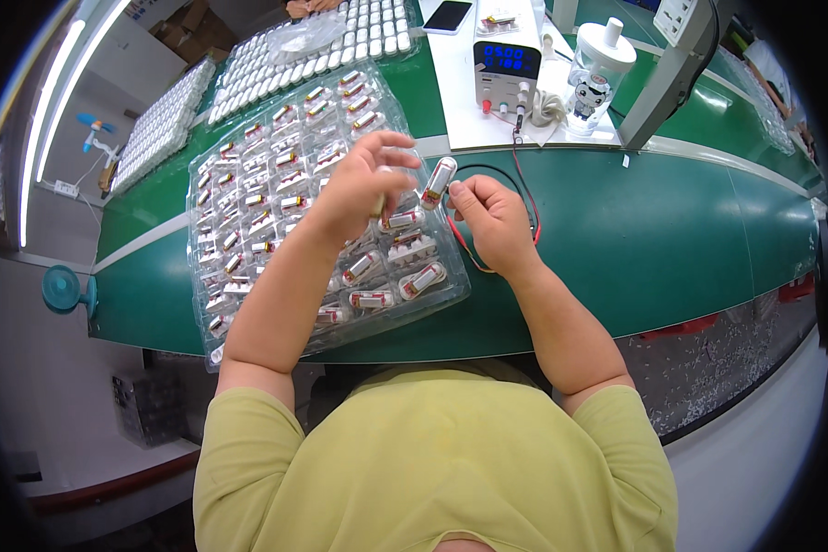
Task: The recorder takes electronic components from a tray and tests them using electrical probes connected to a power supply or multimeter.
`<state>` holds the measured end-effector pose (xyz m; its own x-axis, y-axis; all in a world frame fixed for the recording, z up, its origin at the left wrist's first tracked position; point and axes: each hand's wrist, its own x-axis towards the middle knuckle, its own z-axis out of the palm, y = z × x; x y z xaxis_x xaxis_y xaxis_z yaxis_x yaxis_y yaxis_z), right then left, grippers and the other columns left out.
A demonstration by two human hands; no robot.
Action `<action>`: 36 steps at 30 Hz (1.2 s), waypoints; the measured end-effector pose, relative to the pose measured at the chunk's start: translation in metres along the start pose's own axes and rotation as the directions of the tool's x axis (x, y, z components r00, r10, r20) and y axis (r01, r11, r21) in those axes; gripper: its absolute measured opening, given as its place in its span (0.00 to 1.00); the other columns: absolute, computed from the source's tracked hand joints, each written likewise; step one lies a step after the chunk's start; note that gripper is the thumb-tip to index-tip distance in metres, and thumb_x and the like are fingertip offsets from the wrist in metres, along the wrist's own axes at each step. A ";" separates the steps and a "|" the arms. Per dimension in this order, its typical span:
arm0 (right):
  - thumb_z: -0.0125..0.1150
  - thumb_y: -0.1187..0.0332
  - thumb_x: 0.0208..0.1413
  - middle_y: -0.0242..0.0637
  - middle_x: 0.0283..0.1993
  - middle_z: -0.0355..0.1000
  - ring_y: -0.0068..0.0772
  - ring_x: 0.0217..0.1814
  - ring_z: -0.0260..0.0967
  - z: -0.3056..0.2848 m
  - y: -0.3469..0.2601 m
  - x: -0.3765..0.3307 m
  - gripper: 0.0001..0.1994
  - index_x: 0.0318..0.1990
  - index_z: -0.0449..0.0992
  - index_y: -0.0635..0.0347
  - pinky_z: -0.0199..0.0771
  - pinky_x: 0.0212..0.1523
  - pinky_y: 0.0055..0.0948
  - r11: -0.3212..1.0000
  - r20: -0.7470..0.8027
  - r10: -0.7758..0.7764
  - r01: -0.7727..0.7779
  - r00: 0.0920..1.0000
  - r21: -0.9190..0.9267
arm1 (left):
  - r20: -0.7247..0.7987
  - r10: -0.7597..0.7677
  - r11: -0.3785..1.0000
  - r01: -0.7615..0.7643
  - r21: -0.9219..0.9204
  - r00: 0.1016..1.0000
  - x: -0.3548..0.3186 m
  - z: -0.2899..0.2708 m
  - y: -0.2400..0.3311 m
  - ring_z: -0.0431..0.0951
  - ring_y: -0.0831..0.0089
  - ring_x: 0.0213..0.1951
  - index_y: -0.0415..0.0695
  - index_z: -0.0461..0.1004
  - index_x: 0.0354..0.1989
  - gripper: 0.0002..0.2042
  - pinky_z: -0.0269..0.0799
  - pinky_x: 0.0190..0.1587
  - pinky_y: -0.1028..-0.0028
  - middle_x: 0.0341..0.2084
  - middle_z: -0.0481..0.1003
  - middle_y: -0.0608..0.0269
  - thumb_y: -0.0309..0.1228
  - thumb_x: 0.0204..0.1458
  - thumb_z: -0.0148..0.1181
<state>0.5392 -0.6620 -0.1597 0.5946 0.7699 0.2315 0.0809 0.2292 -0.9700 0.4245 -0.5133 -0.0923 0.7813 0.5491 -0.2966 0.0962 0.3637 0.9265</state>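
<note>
Two hands meet above the clear tray (pixel 248 304): left hand (pixel 363 189) pinching a small capsule-shaped part (pixel 439 181), right hand (pixel 490 219) curled, touching it.

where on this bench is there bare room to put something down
Bare green belt lies right of the right hand, below the white shelf. Left is crowded: the clear tray of small cells fills it under the left hand, more trays behind.

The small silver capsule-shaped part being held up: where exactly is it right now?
In the head view, the silver capsule-shaped part sits centre frame, pinched between the left hand and right hand, above the clear plastic tray.
</note>
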 end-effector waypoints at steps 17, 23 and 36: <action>0.57 0.68 0.59 0.23 0.21 0.62 0.12 0.23 0.52 -0.009 -0.007 0.002 0.11 0.26 0.71 0.64 0.55 0.23 0.19 0.999 -0.079 0.041 -0.041 0.996 0.003 | -0.174 0.692 0.292 -0.051 0.955 0.701 0.071 -0.114 0.023 0.79 0.60 0.37 0.46 0.77 0.39 0.14 0.73 0.42 0.66 0.31 0.78 0.54 0.32 0.40 0.60; 0.57 0.68 0.59 0.23 0.21 0.65 0.12 0.23 0.55 0.002 -0.004 -0.002 0.11 0.26 0.72 0.63 0.56 0.24 0.17 1.000 -0.040 -0.010 0.009 0.999 -0.023 | -0.201 0.584 0.200 0.100 0.975 0.787 0.092 -0.135 0.034 0.79 0.61 0.35 0.40 0.77 0.34 0.14 0.74 0.39 0.66 0.27 0.78 0.54 0.37 0.42 0.62; 0.57 0.68 0.57 0.34 0.24 0.67 0.24 0.23 0.60 0.015 -0.004 -0.013 0.09 0.30 0.73 0.65 0.61 0.25 0.25 0.993 0.120 -0.075 0.086 0.990 -0.086 | -0.092 -0.095 0.991 0.086 -0.100 0.991 0.007 0.016 -0.021 0.66 0.77 0.17 0.41 0.70 0.23 0.21 0.62 0.16 0.74 0.15 0.65 0.67 0.48 0.56 0.54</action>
<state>0.5189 -0.6635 -0.1579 0.4862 0.8167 0.3109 0.2004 0.2420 -0.9493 0.4381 -0.5290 -0.1100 0.7088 0.5785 -0.4036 0.1007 0.4833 0.8696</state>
